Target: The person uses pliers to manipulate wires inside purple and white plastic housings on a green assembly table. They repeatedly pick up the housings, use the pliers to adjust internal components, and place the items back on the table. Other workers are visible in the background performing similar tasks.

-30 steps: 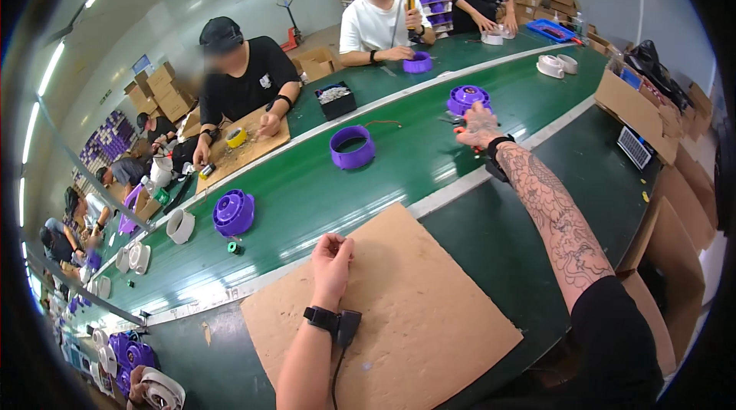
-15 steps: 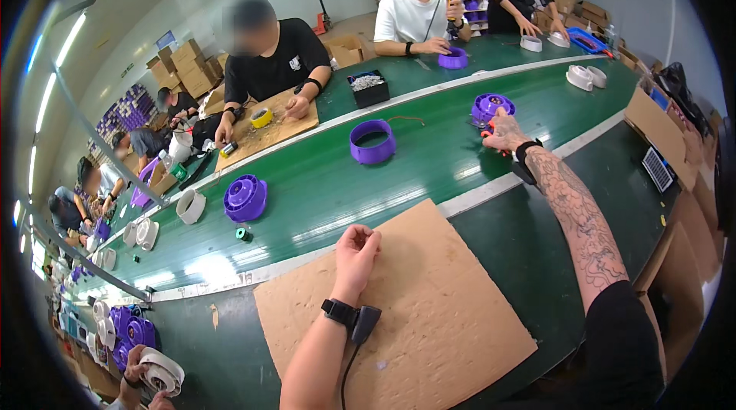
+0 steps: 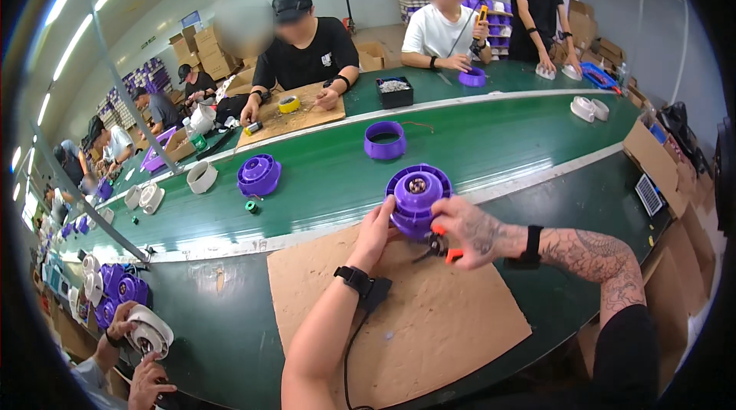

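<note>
A round purple plastic housing [image 3: 418, 197] with a ringed top and a metal-looking centre is tilted up over the far edge of the cardboard sheet [image 3: 414, 318]. My left hand [image 3: 374, 235] grips its left side, thumb and fingers against the rim. Close by its lower right, my right hand [image 3: 474, 232] is closed round orange-handled pliers [image 3: 454, 255], whose dark jaws point left beneath the housing. Whether the right fingers also touch the housing is hard to tell. Dark bands circle both my wrists, and a cable runs from the left one.
The green conveyor belt [image 3: 322, 172] carries a purple ring [image 3: 385, 140], another purple housing [image 3: 259, 175], a small green spool [image 3: 251, 207] and white rings [image 3: 202, 177]. Co-workers sit or stand across it. At lower left, a co-worker's hands hold a white housing [image 3: 149, 332]. An open carton [image 3: 658, 157] stands right.
My right hand has brought the purple housing and pliers from the belt back toward me. My left hand has moved forward and taken hold of the housing. The view has shifted.
</note>
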Demonstrator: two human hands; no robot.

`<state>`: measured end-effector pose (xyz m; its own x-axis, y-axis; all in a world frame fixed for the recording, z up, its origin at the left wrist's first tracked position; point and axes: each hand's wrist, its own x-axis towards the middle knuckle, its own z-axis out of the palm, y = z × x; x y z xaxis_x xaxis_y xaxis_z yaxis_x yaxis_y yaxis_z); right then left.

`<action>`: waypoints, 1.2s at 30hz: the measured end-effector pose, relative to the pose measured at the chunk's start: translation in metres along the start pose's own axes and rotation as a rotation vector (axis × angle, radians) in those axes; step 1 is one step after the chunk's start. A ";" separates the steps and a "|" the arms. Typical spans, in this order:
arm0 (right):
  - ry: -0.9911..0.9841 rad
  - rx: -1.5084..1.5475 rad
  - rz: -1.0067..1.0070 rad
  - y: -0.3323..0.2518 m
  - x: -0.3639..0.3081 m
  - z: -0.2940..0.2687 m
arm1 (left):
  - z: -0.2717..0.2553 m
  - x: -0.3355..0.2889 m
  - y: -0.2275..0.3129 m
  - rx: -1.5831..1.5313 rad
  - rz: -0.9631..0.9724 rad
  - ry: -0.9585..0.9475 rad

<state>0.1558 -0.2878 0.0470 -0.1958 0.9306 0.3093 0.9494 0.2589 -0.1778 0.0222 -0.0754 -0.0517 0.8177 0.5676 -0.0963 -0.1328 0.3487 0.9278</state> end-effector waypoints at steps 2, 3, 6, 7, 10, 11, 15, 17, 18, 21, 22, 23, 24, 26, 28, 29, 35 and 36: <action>-0.057 -0.055 0.015 -0.017 -0.003 -0.003 | 0.001 -0.001 -0.002 -0.030 0.023 0.013; -0.070 -0.076 0.025 -0.023 -0.006 -0.006 | 0.001 0.002 -0.006 0.034 0.095 0.021; -0.177 -0.296 0.049 -0.031 0.016 -0.020 | -0.024 0.012 -0.017 0.286 0.283 0.135; -0.237 -0.410 0.100 -0.032 0.016 -0.031 | -0.018 0.009 -0.018 0.291 0.287 0.136; -0.163 -0.673 0.137 -0.021 0.019 -0.058 | -0.006 0.001 -0.013 0.303 0.305 0.134; -0.172 -0.750 0.164 -0.020 0.022 -0.065 | -0.005 -0.001 -0.011 0.301 0.311 0.133; -0.216 -0.916 0.109 -0.015 0.033 -0.078 | -0.003 -0.004 -0.010 0.251 0.349 0.113; -0.258 -0.970 0.077 -0.017 0.043 -0.077 | -0.006 -0.004 -0.009 0.219 0.370 0.101; -0.259 -0.982 0.059 -0.016 0.046 -0.075 | -0.007 -0.003 -0.010 0.203 0.380 0.096; -0.260 -1.032 0.014 -0.017 0.053 -0.069 | -0.007 -0.006 -0.008 0.196 0.423 0.118; -0.266 -1.055 0.002 -0.019 0.056 -0.068 | -0.009 -0.005 -0.008 0.210 0.429 0.132; -0.272 -1.079 -0.011 -0.020 0.060 -0.068 | -0.010 -0.004 -0.008 0.225 0.435 0.146; -0.309 -1.089 0.007 -0.023 0.060 -0.069 | -0.007 -0.003 -0.009 0.230 0.439 0.150; -0.384 -1.111 0.045 -0.028 0.060 -0.074 | 0.000 -0.003 -0.011 0.227 0.459 0.148; -0.398 -1.115 -0.004 -0.028 0.067 -0.073 | -0.003 -0.006 -0.008 0.253 0.482 0.166; -0.406 -1.119 -0.027 -0.028 0.069 -0.072 | -0.004 -0.007 -0.007 0.263 0.493 0.173; -0.506 -1.121 0.027 -0.027 0.071 -0.068 | -0.002 -0.009 -0.007 0.268 0.521 0.171; -0.520 -1.073 0.078 -0.029 0.072 -0.069 | -0.003 -0.009 -0.006 0.287 0.520 0.174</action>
<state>0.1308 -0.2458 0.1386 0.0302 0.9914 -0.1271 0.6351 0.0792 0.7684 0.0143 -0.0807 -0.0578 0.5799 0.7308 0.3599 -0.3137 -0.2074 0.9266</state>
